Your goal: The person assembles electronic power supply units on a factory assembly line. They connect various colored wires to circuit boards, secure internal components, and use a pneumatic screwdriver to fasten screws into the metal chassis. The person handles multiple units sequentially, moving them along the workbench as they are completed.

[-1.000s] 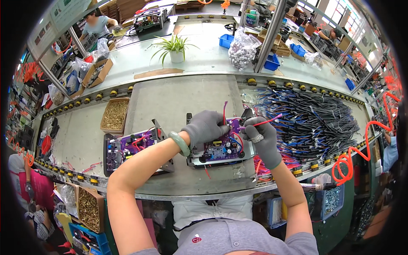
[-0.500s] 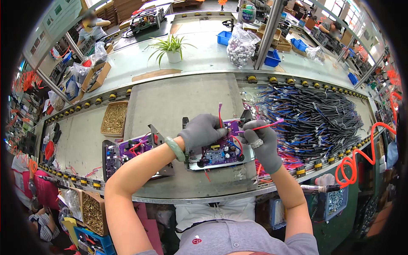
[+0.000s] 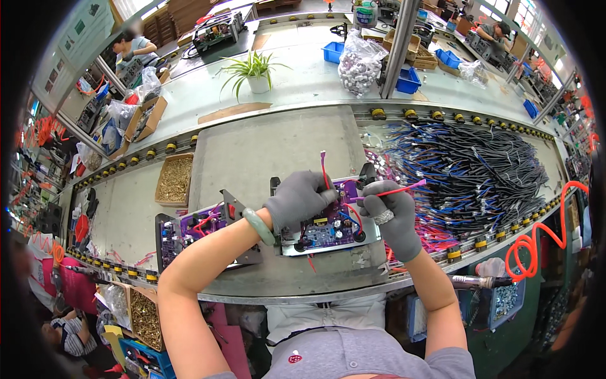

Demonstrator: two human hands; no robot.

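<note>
Both of my hands wear grey gloves and work over a purple circuit board [image 3: 328, 235] set in a metal chassis. My left hand [image 3: 297, 201] lies over the board's upper left part, fingertips pinched at the base of a short red wire [image 3: 324, 167] that stands up with a purple tip. At the board's right end, my right hand [image 3: 398, 221] is closed on another red wire [image 3: 404, 190], whose pink-purple connector sticks out to the right. What lies under my left palm is hidden. A second purple circuit board [image 3: 189, 232] sits to the left, partly behind my left forearm.
A large heap of black cables [image 3: 486, 164] with blue and red ends spreads to the right. A box of small brass-coloured parts [image 3: 174, 180] stands at the left. Beside my right forearm is a power screwdriver [image 3: 473, 281] on a coiled orange hose [image 3: 536, 243]. Rollers line the workbench edges.
The whole view has shifted slightly. My hands keep nearly the same grip and place over the board, with the right-hand wire tilted much as before.
</note>
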